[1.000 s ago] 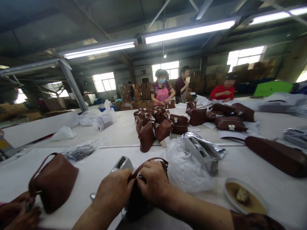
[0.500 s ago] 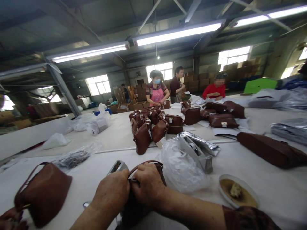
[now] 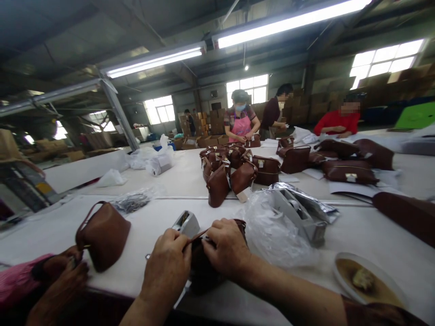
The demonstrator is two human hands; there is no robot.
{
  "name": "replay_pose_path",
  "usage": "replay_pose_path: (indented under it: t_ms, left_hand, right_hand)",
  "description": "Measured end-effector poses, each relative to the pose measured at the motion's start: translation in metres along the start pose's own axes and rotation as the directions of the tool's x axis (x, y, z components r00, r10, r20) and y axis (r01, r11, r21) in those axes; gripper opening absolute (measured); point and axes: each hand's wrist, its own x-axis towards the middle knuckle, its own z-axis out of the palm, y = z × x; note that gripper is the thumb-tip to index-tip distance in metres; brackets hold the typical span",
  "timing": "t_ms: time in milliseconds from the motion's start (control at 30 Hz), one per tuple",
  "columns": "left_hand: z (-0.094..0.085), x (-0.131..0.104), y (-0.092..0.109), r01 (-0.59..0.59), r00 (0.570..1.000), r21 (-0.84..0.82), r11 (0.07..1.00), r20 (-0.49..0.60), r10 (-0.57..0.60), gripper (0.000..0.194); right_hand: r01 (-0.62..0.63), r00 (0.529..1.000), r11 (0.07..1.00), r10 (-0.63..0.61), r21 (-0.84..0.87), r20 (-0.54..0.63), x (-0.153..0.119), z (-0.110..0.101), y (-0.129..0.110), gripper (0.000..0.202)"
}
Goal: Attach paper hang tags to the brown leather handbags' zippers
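Note:
A dark brown handbag (image 3: 203, 267) stands at the near edge of the table, partly hidden behind my hands. My left hand (image 3: 168, 260) is closed, pinching the bag's strap (image 3: 198, 236) at its left end. My right hand (image 3: 228, 248) is closed over the top of the bag, its fingers curled on the strap and upper edge. Just beyond my left hand sits a grey tape dispenser (image 3: 192, 222). Crumpled clear plastic (image 3: 272, 231) lies to the right of my right hand.
At left, a co-worker's hands (image 3: 64, 274) are beside another brown handbag (image 3: 107, 233). A larger tape dispenser (image 3: 299, 217) and a dish with a sponge-like lump (image 3: 363, 280) are at right. Several brown handbags (image 3: 219, 183) stand mid-table. People work across the table.
The view has swung left and slightly down, so the scene shifts right. The co-worker's hands at left show more fully. Both my hands stay on the handbag; its strap is pulled straighter between them.

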Motion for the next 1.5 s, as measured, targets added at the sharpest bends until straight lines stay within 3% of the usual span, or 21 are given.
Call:
replay_pose_path:
  t_ms: [133,233,533,667,800,933,1133,1200,1333,1400,1500]
  left_hand:
    - [0.010,-0.001,-0.006,0.046,0.999,-0.197,0.979,0.028,-0.041,0.023]
    - [0.013,-0.002,-0.004,0.093,0.996,-0.253,0.963,0.037,-0.086,0.023]
    - [0.024,-0.014,0.005,0.053,0.987,-0.389,0.920,-0.117,-0.107,0.020]
    - [0.034,-0.019,0.001,-0.015,0.974,-0.493,0.870,-0.204,-0.099,0.020]
    - [0.045,-0.025,0.000,-0.010,0.951,-0.608,0.794,-0.250,-0.180,0.020]
    - [0.057,-0.033,0.000,-0.022,0.926,-0.698,0.715,-0.283,-0.248,0.018]
    - [0.071,-0.042,-0.001,-0.064,0.884,-0.783,0.619,-0.333,-0.329,0.012]
    - [0.074,-0.046,-0.001,-0.074,0.888,-0.815,0.575,-0.316,-0.333,0.015]
    - [0.084,-0.050,-0.006,-0.060,0.931,-0.904,0.422,-0.203,-0.303,0.047]
    - [0.087,-0.048,-0.015,-0.040,0.961,-0.936,0.350,-0.132,-0.243,0.060]
    - [0.085,-0.042,-0.031,-0.067,0.991,-0.933,0.355,-0.103,-0.084,0.061]
  right_hand:
    - [-0.005,1.000,1.000,0.005,-0.011,-0.002,0.000,0.001,0.000,0.017]
    - [-0.029,0.999,0.999,0.030,-0.027,0.015,0.000,-0.002,0.001,0.017]
    - [-0.034,0.988,0.988,0.055,-0.149,0.141,0.006,-0.020,-0.010,0.025]
    - [-0.117,0.975,0.980,0.144,-0.163,0.168,0.007,-0.021,-0.015,0.023]
    - [-0.282,0.936,0.959,0.277,-0.008,0.216,0.007,-0.012,-0.015,0.028]
    - [-0.502,0.850,0.819,0.408,0.278,0.332,0.002,0.000,-0.024,0.030]
    - [-0.579,0.811,0.676,0.425,0.455,0.401,0.001,0.012,-0.043,0.026]
    - [-0.600,0.797,0.648,0.437,0.470,0.416,0.003,0.012,-0.044,0.026]
    - [-0.644,0.759,0.641,0.468,0.417,0.452,0.008,0.005,-0.041,0.026]
    - [-0.651,0.747,0.652,0.456,0.390,0.484,0.010,0.000,-0.040,0.027]
    - [-0.642,0.743,0.669,0.420,0.376,0.521,0.011,-0.006,-0.040,0.028]
